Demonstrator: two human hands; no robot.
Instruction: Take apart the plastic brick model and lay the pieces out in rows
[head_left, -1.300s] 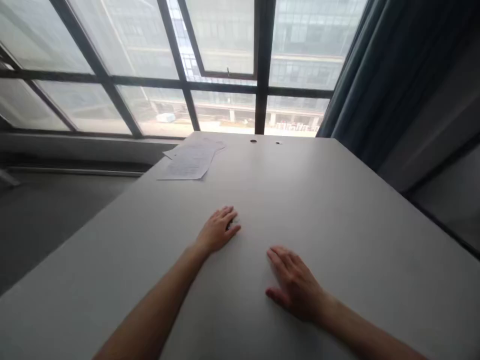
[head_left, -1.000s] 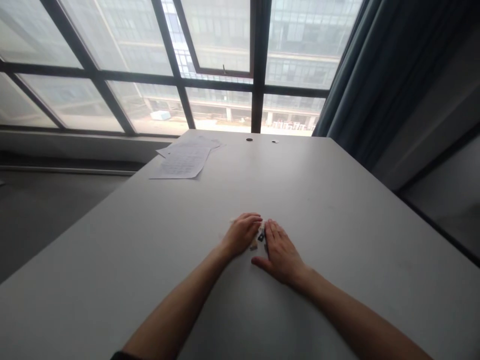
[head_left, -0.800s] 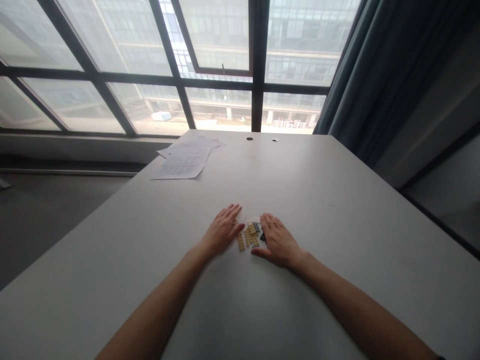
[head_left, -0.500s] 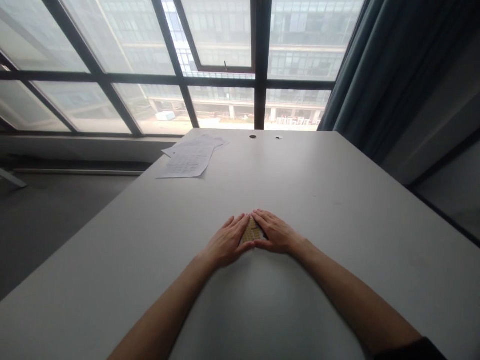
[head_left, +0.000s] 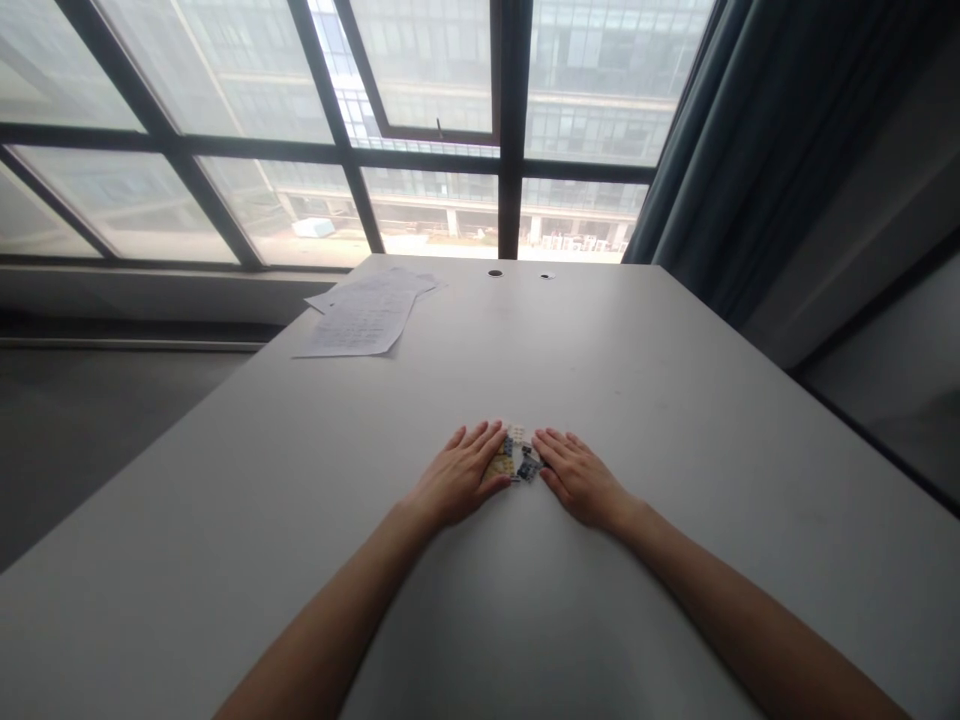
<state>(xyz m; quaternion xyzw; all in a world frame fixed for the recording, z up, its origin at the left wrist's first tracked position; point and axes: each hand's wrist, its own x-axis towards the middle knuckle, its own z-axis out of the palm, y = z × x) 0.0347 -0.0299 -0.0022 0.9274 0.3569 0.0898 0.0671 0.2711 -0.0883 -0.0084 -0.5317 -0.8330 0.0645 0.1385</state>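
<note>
My left hand point(head_left: 461, 477) lies palm down on the table with its fingers stretched out. It partly covers yellow studded toy bricks point(head_left: 501, 463), so how many there are is hidden. Across a small gap, my right hand point(head_left: 581, 478) also lies flat, fingers forward, its fingertips at the edge of a dark blue-grey cluster of small bricks point(head_left: 529, 465). A white studded piece point(head_left: 517, 433) shows between the two sets of fingertips. Whether these pieces are joined is too small to tell.
The white table point(head_left: 480, 350) stretches forward to the window. Printed paper sheets point(head_left: 364, 318) lie at its far left, and two round holes, one a cable hole point(head_left: 495, 273), are near the far edge. A dark curtain point(head_left: 690, 150) hangs at the right.
My right hand has moved rightward, away from the left, uncovering the white and dark blue-grey bricks. My left hand still rests over the yellow ones. The view has shifted slightly.
</note>
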